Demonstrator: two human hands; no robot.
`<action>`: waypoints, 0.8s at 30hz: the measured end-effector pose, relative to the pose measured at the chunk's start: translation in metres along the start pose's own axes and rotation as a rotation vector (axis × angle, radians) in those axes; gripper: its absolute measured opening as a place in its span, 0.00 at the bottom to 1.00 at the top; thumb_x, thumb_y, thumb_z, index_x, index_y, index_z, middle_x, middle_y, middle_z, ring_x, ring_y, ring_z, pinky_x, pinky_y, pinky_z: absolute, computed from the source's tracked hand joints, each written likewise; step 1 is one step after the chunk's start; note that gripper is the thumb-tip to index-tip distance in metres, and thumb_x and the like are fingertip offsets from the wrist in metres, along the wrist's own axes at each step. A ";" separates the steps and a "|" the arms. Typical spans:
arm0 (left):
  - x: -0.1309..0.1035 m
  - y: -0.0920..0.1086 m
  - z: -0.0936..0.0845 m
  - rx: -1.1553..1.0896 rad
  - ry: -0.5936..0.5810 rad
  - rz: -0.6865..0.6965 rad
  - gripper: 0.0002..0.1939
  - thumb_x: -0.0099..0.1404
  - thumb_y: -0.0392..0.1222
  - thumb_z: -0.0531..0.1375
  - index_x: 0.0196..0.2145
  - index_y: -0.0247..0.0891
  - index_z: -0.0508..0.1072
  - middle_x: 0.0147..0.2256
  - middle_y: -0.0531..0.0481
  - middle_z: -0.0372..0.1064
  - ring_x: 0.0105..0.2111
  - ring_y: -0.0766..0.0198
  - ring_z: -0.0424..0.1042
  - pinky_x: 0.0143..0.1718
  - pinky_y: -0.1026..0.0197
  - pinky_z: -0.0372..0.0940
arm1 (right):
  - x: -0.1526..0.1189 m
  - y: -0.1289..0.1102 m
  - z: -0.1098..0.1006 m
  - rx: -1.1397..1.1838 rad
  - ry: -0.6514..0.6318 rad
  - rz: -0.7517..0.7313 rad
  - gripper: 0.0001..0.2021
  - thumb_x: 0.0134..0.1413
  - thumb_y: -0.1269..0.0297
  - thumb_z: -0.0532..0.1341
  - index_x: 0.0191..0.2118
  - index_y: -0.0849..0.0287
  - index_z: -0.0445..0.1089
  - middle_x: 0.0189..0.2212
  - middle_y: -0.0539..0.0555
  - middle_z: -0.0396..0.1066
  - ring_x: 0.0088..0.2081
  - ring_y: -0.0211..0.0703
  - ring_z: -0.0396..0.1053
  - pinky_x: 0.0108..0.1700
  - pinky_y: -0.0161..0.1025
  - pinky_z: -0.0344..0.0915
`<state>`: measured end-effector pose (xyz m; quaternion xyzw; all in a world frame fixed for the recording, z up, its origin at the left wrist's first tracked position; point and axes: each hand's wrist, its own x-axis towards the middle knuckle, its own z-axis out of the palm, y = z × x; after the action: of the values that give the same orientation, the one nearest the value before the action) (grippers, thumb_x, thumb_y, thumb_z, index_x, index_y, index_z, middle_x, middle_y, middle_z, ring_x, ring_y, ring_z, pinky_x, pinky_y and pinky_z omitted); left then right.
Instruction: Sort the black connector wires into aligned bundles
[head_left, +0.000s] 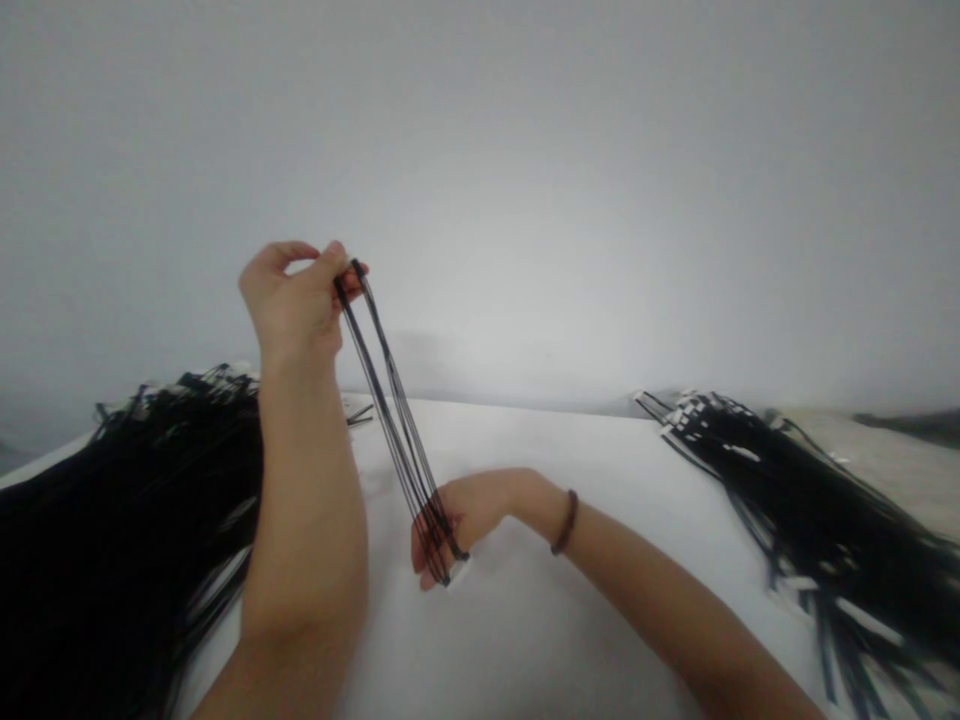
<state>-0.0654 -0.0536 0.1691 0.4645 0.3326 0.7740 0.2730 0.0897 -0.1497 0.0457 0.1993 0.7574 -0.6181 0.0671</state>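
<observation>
My left hand [294, 300] is raised above the white table [540, 600] and pinches the top ends of several thin black cords [394, 410]. The cords hang stretched down and to the right into my right hand [450, 520], which grips their lower ends just above the tabletop. A dark bracelet [565, 522] sits on my right wrist. The cords are taut between the two hands.
A large heap of black cords [112, 520] covers the table's left side behind my left forearm. A second pile of black cords with white tags [795, 500] lies at the right. A plain grey wall stands behind the table.
</observation>
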 end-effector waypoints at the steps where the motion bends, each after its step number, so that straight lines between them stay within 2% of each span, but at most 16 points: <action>1: -0.001 0.000 0.001 0.005 0.007 0.000 0.24 0.40 0.48 0.65 0.26 0.39 0.52 0.14 0.64 0.57 0.21 0.73 0.65 0.23 0.64 0.56 | 0.000 0.000 0.001 0.006 -0.004 0.001 0.05 0.38 0.80 0.60 0.26 0.68 0.65 0.23 0.50 0.67 0.30 0.32 0.66 0.33 0.27 0.60; 4: -0.002 0.002 0.001 0.029 0.025 0.023 0.22 0.43 0.45 0.64 0.27 0.39 0.52 0.15 0.64 0.57 0.22 0.74 0.66 0.24 0.65 0.58 | -0.002 0.001 0.003 0.057 -0.008 -0.008 0.05 0.38 0.79 0.61 0.27 0.67 0.66 0.24 0.49 0.68 0.30 0.32 0.66 0.34 0.26 0.60; 7: 0.000 0.006 -0.004 0.033 0.096 0.074 0.18 0.48 0.41 0.61 0.28 0.38 0.52 0.15 0.65 0.57 0.22 0.75 0.66 0.24 0.66 0.59 | -0.002 0.005 0.005 0.157 -0.005 -0.038 0.05 0.39 0.74 0.62 0.27 0.67 0.68 0.25 0.49 0.68 0.31 0.31 0.65 0.35 0.26 0.59; 10: 0.006 0.011 -0.016 -0.008 0.200 0.137 0.15 0.50 0.39 0.59 0.30 0.39 0.53 0.14 0.65 0.56 0.22 0.74 0.65 0.24 0.66 0.59 | 0.003 0.012 0.004 0.336 -0.048 -0.068 0.08 0.37 0.70 0.63 0.28 0.68 0.68 0.27 0.50 0.68 0.32 0.32 0.65 0.38 0.26 0.60; 12: 0.009 0.015 -0.027 -0.032 0.250 0.181 0.14 0.50 0.39 0.58 0.31 0.39 0.54 0.14 0.64 0.57 0.21 0.73 0.66 0.23 0.65 0.59 | 0.007 0.018 0.003 0.395 -0.029 -0.095 0.11 0.38 0.67 0.64 0.30 0.68 0.68 0.28 0.51 0.67 0.32 0.31 0.65 0.36 0.27 0.61; 13: 0.011 0.018 -0.034 -0.038 0.262 0.201 0.13 0.50 0.39 0.58 0.30 0.39 0.55 0.14 0.64 0.57 0.21 0.72 0.66 0.22 0.65 0.59 | 0.008 0.023 0.001 0.402 0.024 -0.104 0.12 0.39 0.65 0.63 0.32 0.67 0.68 0.29 0.51 0.67 0.31 0.31 0.65 0.34 0.27 0.61; 15: 0.012 0.022 -0.046 -0.028 0.267 0.237 0.12 0.50 0.38 0.59 0.29 0.39 0.57 0.14 0.63 0.58 0.22 0.71 0.66 0.21 0.65 0.58 | 0.011 0.031 -0.002 0.426 0.226 -0.125 0.13 0.44 0.60 0.60 0.34 0.64 0.67 0.29 0.51 0.66 0.29 0.30 0.65 0.28 0.26 0.61; 16: 0.012 0.023 -0.052 -0.011 0.263 0.256 0.12 0.49 0.38 0.59 0.29 0.39 0.58 0.14 0.63 0.57 0.22 0.70 0.66 0.21 0.65 0.58 | 0.012 0.036 -0.004 0.453 0.335 -0.137 0.13 0.45 0.59 0.59 0.34 0.64 0.67 0.29 0.52 0.66 0.28 0.31 0.65 0.25 0.26 0.60; 18: 0.012 0.026 -0.063 0.062 0.273 0.303 0.11 0.48 0.39 0.60 0.28 0.38 0.60 0.14 0.62 0.58 0.22 0.69 0.67 0.21 0.65 0.59 | 0.014 0.044 -0.009 0.554 0.474 -0.167 0.14 0.46 0.56 0.58 0.31 0.65 0.67 0.25 0.52 0.66 0.23 0.30 0.63 0.20 0.26 0.59; 22: 0.006 0.035 -0.078 0.410 0.444 0.271 0.10 0.45 0.40 0.61 0.25 0.34 0.65 0.18 0.56 0.64 0.20 0.68 0.65 0.22 0.62 0.62 | 0.016 0.054 -0.020 0.942 0.582 -0.215 0.16 0.49 0.55 0.55 0.28 0.67 0.66 0.18 0.49 0.62 0.17 0.26 0.58 0.16 0.23 0.55; 24: -0.001 0.043 -0.083 0.561 0.462 0.198 0.11 0.46 0.41 0.60 0.27 0.32 0.66 0.25 0.52 0.68 0.25 0.66 0.67 0.27 0.60 0.64 | 0.016 0.057 -0.025 1.119 0.580 -0.258 0.17 0.51 0.55 0.53 0.30 0.67 0.66 0.17 0.49 0.63 0.16 0.25 0.57 0.16 0.22 0.55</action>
<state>-0.1446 -0.1031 0.1726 0.3642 0.5380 0.7599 -0.0230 0.1005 -0.1136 -0.0064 0.2705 0.3255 -0.8440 -0.3293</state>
